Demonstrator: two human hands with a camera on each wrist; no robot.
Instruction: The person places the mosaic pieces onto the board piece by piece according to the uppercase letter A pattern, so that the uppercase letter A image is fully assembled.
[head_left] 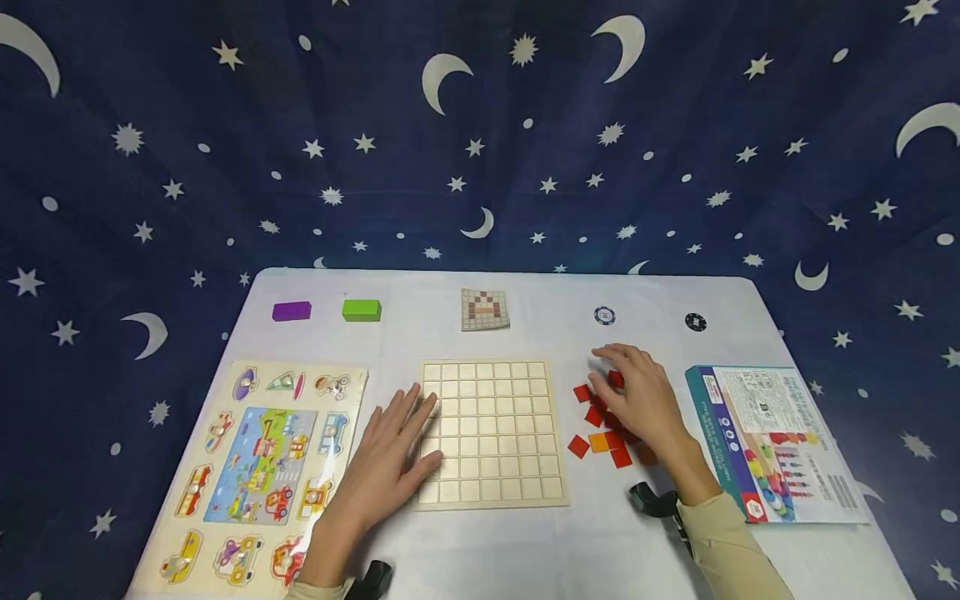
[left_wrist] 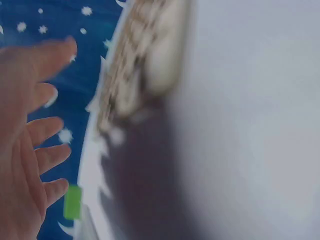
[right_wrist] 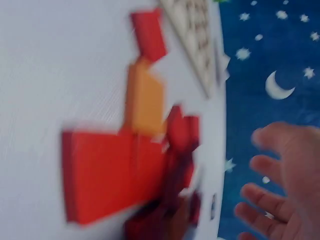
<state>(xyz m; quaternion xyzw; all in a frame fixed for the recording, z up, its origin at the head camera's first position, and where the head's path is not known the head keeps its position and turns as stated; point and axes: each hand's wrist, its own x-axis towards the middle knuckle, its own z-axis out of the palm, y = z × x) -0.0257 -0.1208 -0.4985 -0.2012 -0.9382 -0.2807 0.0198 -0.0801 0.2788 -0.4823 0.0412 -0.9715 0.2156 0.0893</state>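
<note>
A pale wooden grid board [head_left: 491, 433] lies on the white table in the head view. My left hand [head_left: 382, 467] is at the board's left edge, fingers straight and spread, holding nothing. Right of the board is a loose pile of red square tiles [head_left: 578, 447] with an orange tile [head_left: 598, 442] among them. Over this pile hovers my right hand [head_left: 637, 396], its fingers loosely bent and apart, hiding some tiles. In the right wrist view nothing shows in the right hand [right_wrist: 295, 185]; the nearby red tile [right_wrist: 100, 170] is blurred.
Behind the board lies a small pattern card [head_left: 485, 311]. Purple [head_left: 291, 312] and green [head_left: 362, 311] blocks are at the back left, two round chips, one blue [head_left: 604, 316] and one black [head_left: 695, 322], back right. A picture puzzle [head_left: 258, 467] flanks the left, a box [head_left: 780, 450] the right.
</note>
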